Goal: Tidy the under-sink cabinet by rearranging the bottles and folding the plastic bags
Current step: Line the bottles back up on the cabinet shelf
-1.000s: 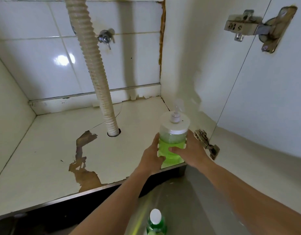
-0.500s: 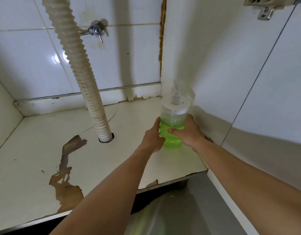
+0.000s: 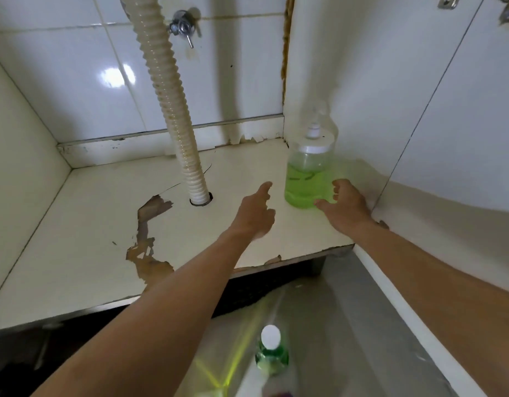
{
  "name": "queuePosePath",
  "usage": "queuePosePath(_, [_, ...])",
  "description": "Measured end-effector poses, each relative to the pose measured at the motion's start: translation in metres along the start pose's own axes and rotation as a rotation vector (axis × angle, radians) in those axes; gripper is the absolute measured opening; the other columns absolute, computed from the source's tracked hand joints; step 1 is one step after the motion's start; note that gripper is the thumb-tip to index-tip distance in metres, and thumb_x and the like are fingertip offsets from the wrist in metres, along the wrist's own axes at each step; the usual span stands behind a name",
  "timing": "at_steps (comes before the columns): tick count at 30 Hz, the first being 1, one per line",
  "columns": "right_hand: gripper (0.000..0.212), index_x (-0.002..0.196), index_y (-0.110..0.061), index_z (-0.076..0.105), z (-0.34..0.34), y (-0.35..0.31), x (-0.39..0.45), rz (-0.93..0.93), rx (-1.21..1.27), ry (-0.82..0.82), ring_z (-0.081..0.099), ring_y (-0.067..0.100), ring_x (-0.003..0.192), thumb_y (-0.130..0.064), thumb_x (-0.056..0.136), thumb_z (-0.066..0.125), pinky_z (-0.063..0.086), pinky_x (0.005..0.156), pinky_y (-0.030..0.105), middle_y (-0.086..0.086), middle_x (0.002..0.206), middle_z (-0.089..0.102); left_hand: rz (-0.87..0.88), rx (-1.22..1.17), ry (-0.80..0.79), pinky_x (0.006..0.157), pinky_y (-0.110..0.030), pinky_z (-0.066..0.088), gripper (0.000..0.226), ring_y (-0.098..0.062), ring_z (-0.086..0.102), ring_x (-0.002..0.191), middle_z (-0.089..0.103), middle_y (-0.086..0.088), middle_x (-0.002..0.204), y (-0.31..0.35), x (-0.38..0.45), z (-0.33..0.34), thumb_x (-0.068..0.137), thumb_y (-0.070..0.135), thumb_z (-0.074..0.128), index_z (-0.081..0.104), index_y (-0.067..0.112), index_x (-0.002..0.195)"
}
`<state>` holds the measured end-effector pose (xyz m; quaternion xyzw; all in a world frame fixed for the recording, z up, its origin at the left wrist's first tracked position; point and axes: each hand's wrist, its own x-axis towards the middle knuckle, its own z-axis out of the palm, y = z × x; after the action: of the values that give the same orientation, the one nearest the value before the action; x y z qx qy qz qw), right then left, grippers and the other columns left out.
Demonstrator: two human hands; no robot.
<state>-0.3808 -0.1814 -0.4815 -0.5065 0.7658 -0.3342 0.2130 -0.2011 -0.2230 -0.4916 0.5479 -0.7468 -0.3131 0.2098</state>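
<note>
Let go of the pump bottle (image 3: 309, 179), left upright in the cabinet's back right corner; left hand (image 3: 254, 214) and right hand (image 3: 344, 206) both released, empty. Best withdrawn straight back, without brushing it.

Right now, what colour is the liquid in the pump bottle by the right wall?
Bright green, in the clear pump bottle; head view.

We count two bottles of green liquid: one pump bottle (image 3: 309, 173), one white-capped bottle (image 3: 271, 352) | two hands: left hand (image 3: 254, 214), right hand (image 3: 344, 207) | one ribbed drain hose (image 3: 173, 104) | one wall valve (image 3: 182, 25)
</note>
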Motion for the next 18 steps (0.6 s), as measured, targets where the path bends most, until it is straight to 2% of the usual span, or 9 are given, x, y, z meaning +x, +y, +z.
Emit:
queuePosePath(2, [0.06,0.137,-0.009,0.038,-0.006,-0.003,-0.043,-0.111,-0.045,-0.004,0.048,0.025,0.121,-0.026,0.086,0.065,0.041,0.101,0.037,0.01,0.136,0.047,0.029,-0.054,0.084,0.086,-0.026,0.048,0.051,-0.025,0.059,0.104,0.058,-0.008,0.128,-0.002,-0.032,-0.009,0.093,0.004,0.048,0.038,0.019,0.141])
queuePosePath(4, [0.055,0.137,-0.009,0.039,-0.012,-0.002,-0.086,-0.198,-0.154,-0.086,0.05,0.022,0.117,-0.021,0.088,0.063,0.042,0.096,0.032,0.009,0.133,0.047,0.041,-0.108,0.121,0.08,-0.021,0.044,0.044,-0.019,0.059,0.09,0.062,-0.006,0.117,-0.002,-0.064,-0.015,0.093,0.005,0.049,0.046,0.017,0.134])
queuePosePath(7, [0.049,0.132,-0.014,0.043,-0.019,0.007,-0.134,-0.262,-0.435,-0.376,0.053,0.018,0.107,-0.02,0.087,0.061,0.044,0.084,0.026,0.005,0.123,0.052,0.05,-0.194,0.126,0.08,-0.021,0.046,0.031,-0.015,0.058,0.084,0.063,-0.001,0.1,0.002,-0.114,-0.021,0.092,0.008,0.049,0.057,0.015,0.121])
queuePosePath(9, [0.055,0.133,-0.016,0.042,-0.02,0.014,-0.152,-0.174,-0.581,-0.602,0.05,0.013,0.095,-0.026,0.085,0.066,0.039,0.07,0.019,0.001,0.11,0.052,0.015,-0.236,0.133,0.08,-0.018,0.043,0.025,-0.014,0.06,0.086,0.064,0.001,0.092,0.003,-0.143,-0.019,0.092,0.01,0.05,0.063,0.013,0.112])
queuePosePath(11, [0.066,0.136,-0.017,0.039,-0.012,0.021,-0.162,-0.051,-0.554,-0.715,0.053,0.015,0.1,-0.031,0.08,0.072,0.043,0.077,0.02,0.003,0.118,0.055,-0.03,-0.24,0.113,0.081,-0.016,0.041,0.023,-0.016,0.062,0.091,0.069,-0.002,0.092,-0.004,-0.165,-0.009,0.09,0.011,0.052,0.067,0.011,0.108])
queuePosePath(13, [0.075,0.138,-0.018,0.038,0.004,0.032,-0.168,-0.02,-0.458,-0.714,0.055,0.019,0.112,-0.033,0.076,0.077,0.045,0.087,0.025,0.005,0.132,0.054,-0.065,-0.182,0.086,0.08,-0.013,0.041,0.022,-0.016,0.065,0.094,0.072,-0.004,0.097,-0.017,-0.183,0.008,0.088,0.011,0.055,0.07,0.009,0.104])
queuePosePath(16, [0.086,0.142,-0.016,0.033,0.033,0.045,-0.172,-0.1,-0.43,-0.753,0.052,0.02,0.121,-0.034,0.072,0.08,0.042,0.094,0.027,0.006,0.138,0.049,-0.076,-0.077,0.039,0.081,-0.027,0.051,0.018,-0.02,0.067,0.089,0.074,-0.006,0.092,-0.042,-0.215,0.036,0.088,0.017,0.057,0.072,0.009,0.095])
queuePosePath(18, [0.089,0.141,-0.017,0.033,0.051,0.05,-0.167,-0.134,-0.425,-0.805,0.051,0.02,0.122,-0.033,0.069,0.083,0.042,0.1,0.03,0.005,0.138,0.049,-0.053,-0.011,-0.036,0.078,-0.031,0.053,0.017,-0.022,0.067,0.084,0.074,-0.007,0.088,-0.059,-0.236,0.053,0.088,0.02,0.058,0.071,0.01,0.093])
